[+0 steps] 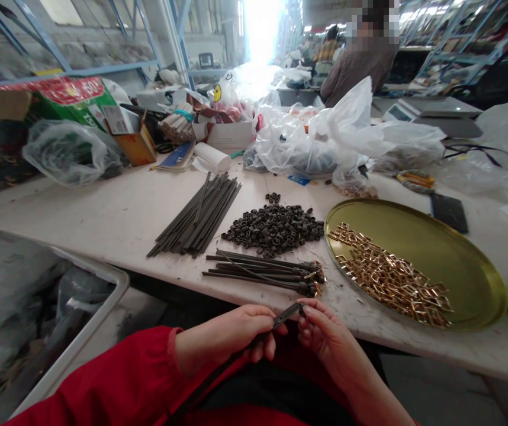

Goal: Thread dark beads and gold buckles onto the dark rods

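Close to my lap, my left hand (240,334) is closed around a narrow dark strap (286,315), whose tail runs down past my wrist. My right hand (327,337) pinches at the strap's tip; a small dark piece shows there, too small to make out. Just beyond my hands lies a bundle of straps with gold buckles (263,273). Behind it is a heap of small dark loops (276,229), and to its left a stack of plain dark straps (196,219). Gold buckles (391,278) lie in a round yellow-green tray (449,248) on the right.
Clear plastic bags (311,142) and boxes (76,106) crowd the back of the white table (80,219). A dark phone-like slab (449,213) sits behind the tray. At lower left stands a white bin (116,284). Another person (360,71) is in the background.
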`<state>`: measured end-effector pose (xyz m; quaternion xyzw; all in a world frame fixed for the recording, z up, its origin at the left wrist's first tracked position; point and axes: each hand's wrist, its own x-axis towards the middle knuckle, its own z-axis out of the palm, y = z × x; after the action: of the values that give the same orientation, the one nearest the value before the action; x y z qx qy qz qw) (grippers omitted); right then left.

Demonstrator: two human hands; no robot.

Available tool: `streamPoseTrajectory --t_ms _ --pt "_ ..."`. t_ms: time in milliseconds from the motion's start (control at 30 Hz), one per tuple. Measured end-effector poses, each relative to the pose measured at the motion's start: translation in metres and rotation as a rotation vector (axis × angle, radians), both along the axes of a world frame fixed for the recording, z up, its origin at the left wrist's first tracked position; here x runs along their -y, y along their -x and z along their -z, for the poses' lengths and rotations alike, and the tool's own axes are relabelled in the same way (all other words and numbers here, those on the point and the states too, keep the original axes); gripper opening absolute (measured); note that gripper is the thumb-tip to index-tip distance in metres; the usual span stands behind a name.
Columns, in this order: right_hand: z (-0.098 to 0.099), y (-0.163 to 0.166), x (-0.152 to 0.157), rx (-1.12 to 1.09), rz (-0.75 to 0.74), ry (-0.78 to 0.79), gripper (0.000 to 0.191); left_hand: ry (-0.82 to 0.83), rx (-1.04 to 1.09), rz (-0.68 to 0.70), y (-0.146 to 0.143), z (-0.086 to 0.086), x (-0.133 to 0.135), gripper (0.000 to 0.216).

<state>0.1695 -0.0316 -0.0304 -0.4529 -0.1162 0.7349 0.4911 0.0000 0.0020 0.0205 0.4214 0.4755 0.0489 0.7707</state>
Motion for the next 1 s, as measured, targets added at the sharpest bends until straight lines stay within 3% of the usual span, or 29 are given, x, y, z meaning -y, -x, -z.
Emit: streamPoseTrajectory --t_ms 133,400,833,1000 --pt "-0.001 -0.001 0.002 -0.004 0.005 0.000 0.024 0.002 0.006 -0.067 0.001 0.004 0.001 0.026" --pt "-0.002 -0.001 0.006 0.005 0.000 -0.028 0.021 0.426 0.283 -0.085 0.009 0.018 0.001 0.025" --pt "0.002 -0.006 0.015 0.051 -0.016 -0.020 0.020 0.568 0.312 -0.171 0.008 0.008 0.011 0.023" --pt "0.005 -0.006 0.018 0.071 -0.001 -0.009 0.023 0.536 0.301 -0.186 0.009 0.007 0.016 0.025"
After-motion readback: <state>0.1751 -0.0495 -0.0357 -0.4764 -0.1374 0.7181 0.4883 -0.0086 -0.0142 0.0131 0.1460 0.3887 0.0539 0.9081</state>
